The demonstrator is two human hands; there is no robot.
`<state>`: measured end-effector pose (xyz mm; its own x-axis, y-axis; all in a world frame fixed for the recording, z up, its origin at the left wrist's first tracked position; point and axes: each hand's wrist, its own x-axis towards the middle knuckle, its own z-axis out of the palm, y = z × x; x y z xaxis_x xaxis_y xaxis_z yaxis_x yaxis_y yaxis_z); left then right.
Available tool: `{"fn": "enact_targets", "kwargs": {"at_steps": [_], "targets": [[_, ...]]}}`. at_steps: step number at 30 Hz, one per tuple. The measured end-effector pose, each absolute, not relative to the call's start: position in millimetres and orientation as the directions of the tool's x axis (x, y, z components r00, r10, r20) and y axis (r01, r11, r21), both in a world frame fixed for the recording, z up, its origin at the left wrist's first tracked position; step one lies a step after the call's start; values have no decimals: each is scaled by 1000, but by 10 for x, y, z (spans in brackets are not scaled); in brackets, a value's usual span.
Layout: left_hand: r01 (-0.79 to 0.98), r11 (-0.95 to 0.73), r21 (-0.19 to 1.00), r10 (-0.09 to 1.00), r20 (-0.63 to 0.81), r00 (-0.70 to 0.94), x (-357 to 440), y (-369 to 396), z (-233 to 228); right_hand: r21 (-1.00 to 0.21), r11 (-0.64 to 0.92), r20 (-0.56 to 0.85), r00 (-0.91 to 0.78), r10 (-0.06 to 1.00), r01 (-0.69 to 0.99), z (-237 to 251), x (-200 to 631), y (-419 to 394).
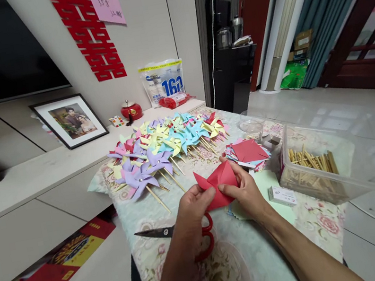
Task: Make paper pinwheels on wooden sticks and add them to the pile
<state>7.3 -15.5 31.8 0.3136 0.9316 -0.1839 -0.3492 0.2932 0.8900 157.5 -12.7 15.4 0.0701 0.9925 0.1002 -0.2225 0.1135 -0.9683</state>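
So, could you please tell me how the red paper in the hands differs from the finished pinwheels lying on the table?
The red paper is held above the table by the left hand and right hand; the finished pinwheels lie in a pile on the tablecloth. The red paper has no stick, while the finished pinwheels sit on wooden sticks. The red paper is one colour; the finished pinwheels are purple, blue, yellow and pink. Both are folded paper.

The folded paper is red. The pinwheels are purple, yellow, blue, pink and red, on pale wooden sticks. The scissors have red handles and dark blades. The bench cloth is pale with pink roses. The paper stack is red on top.
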Motion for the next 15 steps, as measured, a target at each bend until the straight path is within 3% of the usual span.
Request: {"fn": "enact_targets", "kwargs": {"at_steps": [6,15], "targets": [[-384,217,898,976,-190,108,271,-204,235,-972,118,105,72,992,-203,166,1545,-137],[-466,254,847,967,-233,105,97,-151,94,-968,55,58,-6,998,-246,126,1563,-121]]}}
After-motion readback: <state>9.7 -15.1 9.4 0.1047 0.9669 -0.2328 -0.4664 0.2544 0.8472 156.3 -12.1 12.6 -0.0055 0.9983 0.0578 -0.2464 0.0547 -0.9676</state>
